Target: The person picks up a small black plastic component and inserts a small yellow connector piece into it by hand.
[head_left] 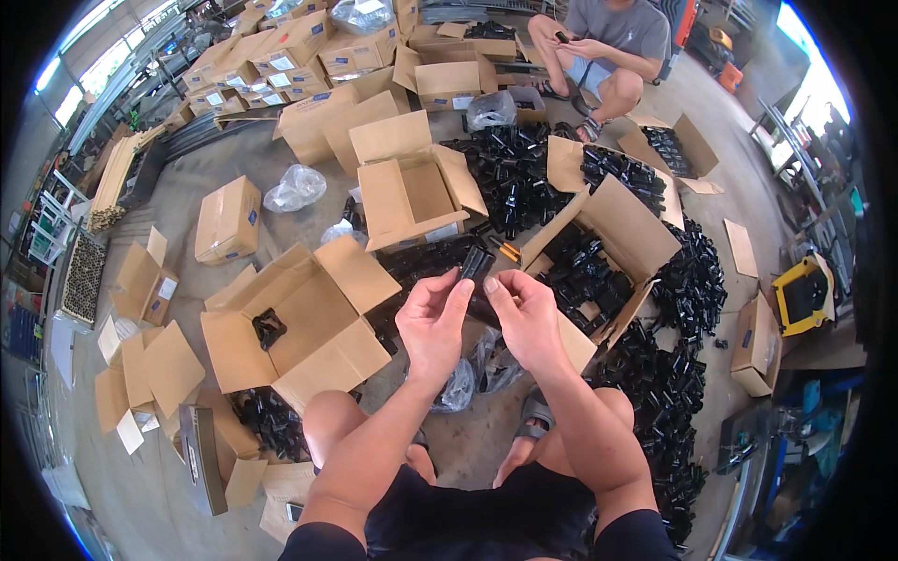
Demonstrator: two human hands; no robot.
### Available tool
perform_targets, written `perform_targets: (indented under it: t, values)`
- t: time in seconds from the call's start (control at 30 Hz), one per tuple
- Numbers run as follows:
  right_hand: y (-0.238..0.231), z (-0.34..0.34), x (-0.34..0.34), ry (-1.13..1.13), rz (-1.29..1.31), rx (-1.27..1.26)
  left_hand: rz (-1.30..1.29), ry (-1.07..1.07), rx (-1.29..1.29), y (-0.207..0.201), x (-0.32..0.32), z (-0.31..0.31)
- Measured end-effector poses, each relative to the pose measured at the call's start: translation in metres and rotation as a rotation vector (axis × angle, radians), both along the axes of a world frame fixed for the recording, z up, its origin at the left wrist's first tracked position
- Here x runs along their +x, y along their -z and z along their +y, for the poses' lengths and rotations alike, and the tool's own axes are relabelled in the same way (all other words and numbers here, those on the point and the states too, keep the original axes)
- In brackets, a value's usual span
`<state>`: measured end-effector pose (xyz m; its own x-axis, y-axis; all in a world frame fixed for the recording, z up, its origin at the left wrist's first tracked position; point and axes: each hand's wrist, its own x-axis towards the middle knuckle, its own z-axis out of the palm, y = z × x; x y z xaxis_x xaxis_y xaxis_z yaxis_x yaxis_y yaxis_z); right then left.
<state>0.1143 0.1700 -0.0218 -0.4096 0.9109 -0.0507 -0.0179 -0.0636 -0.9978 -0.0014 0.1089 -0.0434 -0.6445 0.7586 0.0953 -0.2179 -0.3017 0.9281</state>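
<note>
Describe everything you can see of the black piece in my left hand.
The black piece looks short, roughly tubular and glossy, possibly plastic or coated metal. It is held off the ground in front of you, tilted, far end leaning right. Your left hand pinches it between thumb and fingers; whether your right hand touches it is unclear. Finer details are too small.

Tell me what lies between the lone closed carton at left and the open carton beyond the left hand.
The head view shows crumpled clear plastic, then, near the open carton, more plastic and black parts.
</note>
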Motion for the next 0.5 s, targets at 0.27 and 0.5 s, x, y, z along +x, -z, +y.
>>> perform_targets:
  t: [0.27, 0.5]
  values:
    - [0.0, -0.001, 0.003, 0.008, -0.066, 0.163, -0.001, 0.028, 0.041, 0.004, 0.001, 0.0]
    - [0.005, 0.002, 0.005, -0.004, 0.053, 0.053, -0.004, 0.02, 0.009, -0.002, 0.004, -0.001]
